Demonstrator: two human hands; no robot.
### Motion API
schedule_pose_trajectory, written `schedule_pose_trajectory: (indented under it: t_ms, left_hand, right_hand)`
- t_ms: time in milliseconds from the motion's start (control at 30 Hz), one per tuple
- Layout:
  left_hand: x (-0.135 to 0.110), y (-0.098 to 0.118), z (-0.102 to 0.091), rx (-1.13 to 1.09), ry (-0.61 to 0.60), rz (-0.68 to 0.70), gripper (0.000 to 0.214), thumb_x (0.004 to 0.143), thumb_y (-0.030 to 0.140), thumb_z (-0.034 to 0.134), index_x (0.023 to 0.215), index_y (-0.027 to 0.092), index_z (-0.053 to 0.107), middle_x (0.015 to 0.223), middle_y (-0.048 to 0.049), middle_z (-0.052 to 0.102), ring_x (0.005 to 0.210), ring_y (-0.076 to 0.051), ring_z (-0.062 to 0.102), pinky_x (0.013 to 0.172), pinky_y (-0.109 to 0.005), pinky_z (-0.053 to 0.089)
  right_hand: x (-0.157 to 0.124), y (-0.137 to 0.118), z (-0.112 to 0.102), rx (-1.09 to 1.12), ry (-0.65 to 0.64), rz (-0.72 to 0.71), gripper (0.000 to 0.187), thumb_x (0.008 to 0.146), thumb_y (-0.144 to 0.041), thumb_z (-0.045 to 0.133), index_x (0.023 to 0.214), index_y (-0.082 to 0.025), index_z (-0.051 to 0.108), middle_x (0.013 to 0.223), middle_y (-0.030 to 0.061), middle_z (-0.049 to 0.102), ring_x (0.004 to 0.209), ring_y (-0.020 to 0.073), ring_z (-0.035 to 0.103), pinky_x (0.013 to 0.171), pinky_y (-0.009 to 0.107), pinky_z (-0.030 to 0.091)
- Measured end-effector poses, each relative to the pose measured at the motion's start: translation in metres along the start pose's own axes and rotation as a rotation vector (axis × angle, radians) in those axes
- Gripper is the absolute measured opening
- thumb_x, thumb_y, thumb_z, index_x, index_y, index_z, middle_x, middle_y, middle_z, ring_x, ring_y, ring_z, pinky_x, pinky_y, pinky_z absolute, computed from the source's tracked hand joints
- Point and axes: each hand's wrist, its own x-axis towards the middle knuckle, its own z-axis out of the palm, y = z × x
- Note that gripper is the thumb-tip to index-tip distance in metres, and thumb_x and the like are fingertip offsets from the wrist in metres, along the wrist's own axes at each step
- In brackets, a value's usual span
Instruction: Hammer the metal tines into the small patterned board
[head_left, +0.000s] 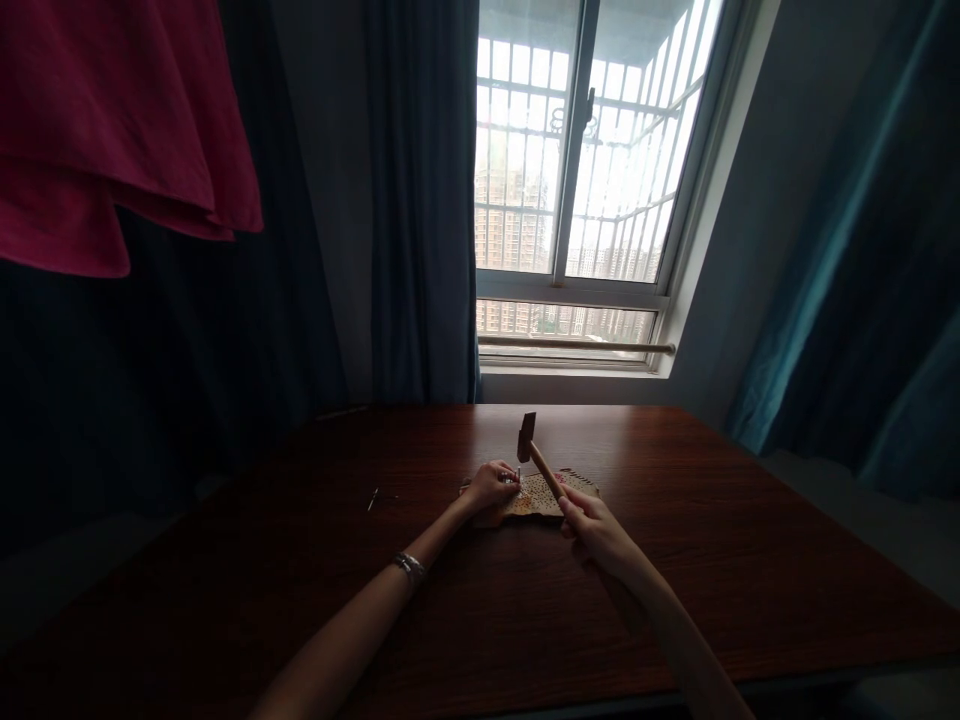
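Wooden-handled hammer (546, 470) sits clasped in the right hand (594, 527), head raised; the left hand (491, 487) pinches a slim shiny piece (518, 474) at a dotted board (544, 499) on the reddish-brown table (690, 560).

Left fingers (508, 477) hide part of the patterned board (544, 497); the upright sliver (519, 473) there is too small to identify. Right fingers (574, 513) cover the lower end of the hammer (547, 469). The top edge crops the pink cloth (112, 110).
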Motion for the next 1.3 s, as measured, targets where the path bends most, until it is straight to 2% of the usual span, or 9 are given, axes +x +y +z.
schedule_pose_trajectory:
  t_ms: [167, 367, 567, 700, 900, 1100, 1300]
  left_hand:
    - [-0.001, 0.005, -0.001, 0.008, 0.0, -0.014, 0.02, 0.065, 0.034, 0.07, 0.074, 0.017, 0.075, 0.087, -0.0055, 0.069, 0.08, -0.018, 0.063, 0.072, -0.024, 0.047]
    - [-0.001, 0.006, -0.002, -0.006, -0.008, -0.021, 0.022, 0.065, 0.035, 0.07, 0.074, 0.016, 0.074, 0.087, -0.0057, 0.069, 0.079, -0.018, 0.063, 0.072, -0.025, 0.048]
    - [0.001, 0.001, 0.0, 0.007, 0.007, -0.017, 0.024, 0.064, 0.036, 0.07, 0.076, 0.016, 0.075, 0.089, -0.0063, 0.068, 0.08, -0.018, 0.063, 0.072, -0.025, 0.048]
    - [0.001, -0.001, 0.001, 0.0, -0.001, -0.005, 0.023, 0.066, 0.036, 0.069, 0.075, 0.016, 0.074, 0.089, -0.0061, 0.068, 0.079, -0.018, 0.063, 0.072, -0.024, 0.048]
    - [0.001, -0.002, 0.001, 0.014, 0.001, -0.004, 0.023, 0.065, 0.035, 0.071, 0.075, 0.015, 0.074, 0.089, -0.0061, 0.068, 0.079, -0.017, 0.063, 0.072, -0.024, 0.048]
    - [0.001, -0.001, 0.0, -0.005, -0.012, 0.01, 0.022, 0.066, 0.035, 0.07, 0.075, 0.015, 0.074, 0.087, -0.0057, 0.068, 0.08, -0.018, 0.063, 0.072, -0.024, 0.048]
    - [0.001, 0.0, 0.0, -0.008, -0.007, -0.031, 0.023, 0.064, 0.036, 0.071, 0.075, 0.016, 0.074, 0.089, -0.0061, 0.068, 0.079, -0.018, 0.063, 0.071, -0.024, 0.048]
  right_hand:
    - [0.003, -0.005, 0.001, -0.02, 0.007, -0.043, 0.059, 0.081, -0.05, 0.048, 0.132, -0.022, 0.041, 0.057, -0.0078, 0.042, 0.03, 0.0045, 0.033, 0.027, 0.016, 0.023]
    - [0.005, 0.006, 0.0, -0.063, -0.037, -0.069, 0.06, 0.079, -0.049, 0.05, 0.129, -0.017, 0.045, 0.054, -0.0084, 0.04, 0.035, 0.0045, 0.034, 0.031, 0.015, 0.029]
    - [-0.001, -0.003, 0.003, -0.032, 0.012, -0.067, 0.061, 0.081, -0.05, 0.049, 0.134, -0.022, 0.041, 0.057, -0.008, 0.04, 0.032, 0.0039, 0.033, 0.029, 0.015, 0.026]
    - [0.0, -0.002, 0.001, -0.044, -0.016, -0.047, 0.06, 0.079, -0.048, 0.052, 0.131, -0.017, 0.045, 0.055, -0.0079, 0.039, 0.034, 0.004, 0.034, 0.031, 0.015, 0.028]
    - [-0.005, -0.005, 0.001, 0.031, 0.016, -0.076, 0.061, 0.08, -0.055, 0.048, 0.132, -0.022, 0.042, 0.057, -0.0081, 0.041, 0.031, 0.0033, 0.032, 0.028, 0.014, 0.022]
    - [-0.002, 0.002, 0.002, 0.062, 0.003, -0.019, 0.068, 0.076, -0.054, 0.053, 0.132, -0.018, 0.042, 0.053, -0.0083, 0.041, 0.033, 0.0037, 0.031, 0.029, 0.014, 0.023]
    - [-0.005, -0.004, 0.002, 0.124, 0.072, -0.104, 0.066, 0.077, -0.057, 0.051, 0.13, -0.02, 0.044, 0.056, -0.0083, 0.04, 0.033, 0.0024, 0.027, 0.03, 0.015, 0.023]
